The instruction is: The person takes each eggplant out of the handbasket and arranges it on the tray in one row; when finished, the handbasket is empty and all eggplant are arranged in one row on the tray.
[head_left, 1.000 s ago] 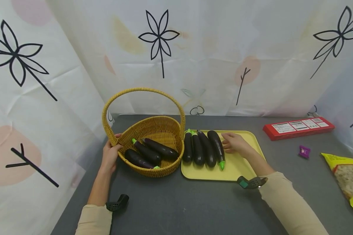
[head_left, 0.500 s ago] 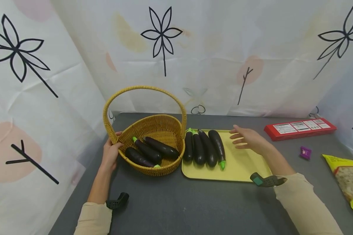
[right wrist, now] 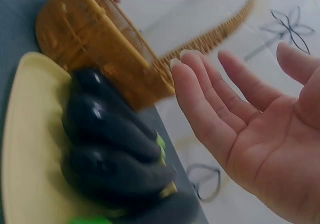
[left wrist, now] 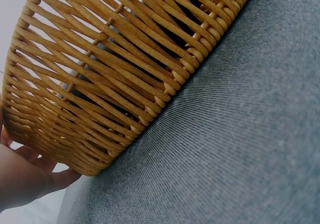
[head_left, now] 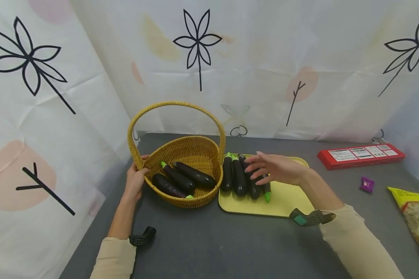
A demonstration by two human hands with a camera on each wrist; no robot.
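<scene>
A yellow wicker basket (head_left: 185,202) with a tall arched handle stands left of centre. Three dark eggplants (head_left: 195,174) lie inside it. My left hand (head_left: 135,182) grips the basket's left side near the foot of the handle; in the left wrist view, its fingers (left wrist: 62,178) touch the wicker wall. Several more eggplants (head_left: 239,178) lie side by side on a yellow tray (head_left: 291,199), against the basket's right side. Over the tray hovers my right hand (head_left: 283,169), its fingers spread and holding nothing. It partly hides the rightmost eggplants in the head view.
A red box (head_left: 361,155) with white labels lies at the back right. In front of it is a small purple wrapped piece (head_left: 367,185). A yellow bag (head_left: 417,213) sits at the right edge. Patterned white cloth (head_left: 251,89) hangs behind the grey table (head_left: 209,244).
My right hand drew back rightward from the eggplants on the tray, then came left again and now hovers over them. The left hand stays on the basket. The head view has shifted slightly.
</scene>
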